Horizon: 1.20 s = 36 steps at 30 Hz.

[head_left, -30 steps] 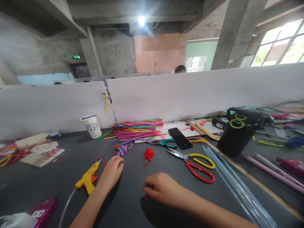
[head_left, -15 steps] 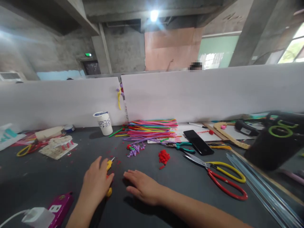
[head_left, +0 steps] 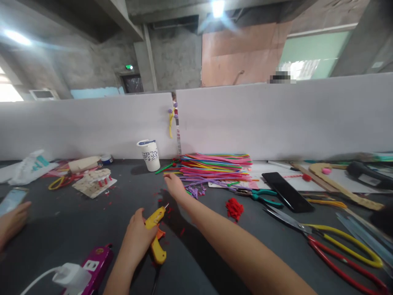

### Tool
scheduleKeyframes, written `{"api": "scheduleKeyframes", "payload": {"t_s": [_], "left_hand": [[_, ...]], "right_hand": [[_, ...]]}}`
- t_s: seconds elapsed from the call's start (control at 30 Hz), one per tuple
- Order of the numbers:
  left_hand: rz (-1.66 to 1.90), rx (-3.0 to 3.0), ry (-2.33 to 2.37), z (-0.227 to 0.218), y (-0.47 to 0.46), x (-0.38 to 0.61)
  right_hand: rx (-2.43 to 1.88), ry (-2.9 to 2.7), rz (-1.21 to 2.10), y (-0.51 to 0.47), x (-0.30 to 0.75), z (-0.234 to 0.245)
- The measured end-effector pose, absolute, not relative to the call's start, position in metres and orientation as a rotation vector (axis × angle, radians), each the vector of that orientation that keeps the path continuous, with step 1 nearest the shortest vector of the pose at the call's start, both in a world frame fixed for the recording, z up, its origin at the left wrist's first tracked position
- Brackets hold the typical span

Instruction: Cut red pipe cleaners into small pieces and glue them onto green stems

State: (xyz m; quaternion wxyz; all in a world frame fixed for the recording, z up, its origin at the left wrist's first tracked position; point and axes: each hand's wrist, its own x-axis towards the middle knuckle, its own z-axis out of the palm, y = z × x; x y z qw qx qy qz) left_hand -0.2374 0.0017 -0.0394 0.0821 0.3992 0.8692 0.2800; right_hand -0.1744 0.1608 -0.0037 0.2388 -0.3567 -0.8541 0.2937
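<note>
My left hand [head_left: 136, 235] is wrapped round a yellow hot glue gun [head_left: 156, 231] with an orange trigger, its nozzle pointing up and right above the dark table [head_left: 61, 229]. My right hand [head_left: 174, 185] is stretched far forward, fingers curled down at the near edge of a pile of coloured pipe cleaners [head_left: 215, 166], close to small purple and red scraps [head_left: 196, 190]. I cannot make out whether its fingers pinch anything.
A white paper cup [head_left: 149, 154] stands by the white divider [head_left: 245, 119]. Red fluff [head_left: 235, 208], green pliers [head_left: 260, 195], a black phone [head_left: 287, 191] and red-and-yellow scissors [head_left: 340, 241] lie to the right. A magenta power strip with plug [head_left: 89, 268] lies near left. Another person's hand [head_left: 12, 219] holds a phone at far left.
My left hand has closed round the glue gun and lifted it. My right hand has left the table near me and reached forward to the pipe cleaners. The view has swung left.
</note>
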Motion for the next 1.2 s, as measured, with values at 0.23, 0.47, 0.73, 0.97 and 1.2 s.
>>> {"api": "scheduleKeyframes", "payload": {"t_s": [0.23,0.47,0.73,0.97,1.2], "left_hand": [[1.55,0.831,2.564,-0.012,-0.018,-0.233],[1.94,0.711,2.186,0.001,-0.033,-0.226],[1.964,0.705,2.197,0.005,-0.036,-0.223],[1.893,0.755,2.075,0.008,-0.041,-0.23],[1.853,0.78,2.024,0.024,-0.049,-0.228]], "right_hand": [[-1.059,-2.573,0.546,0.2,-0.168,0.0],[-0.825,-2.697,0.46,0.174,-0.183,-0.028],[-0.177,-2.838,0.582,0.158,-0.204,-0.043],[0.573,-2.814,0.887,0.082,-0.086,-0.033],[-0.243,-2.666,0.79,0.099,-0.071,-0.021]]}}
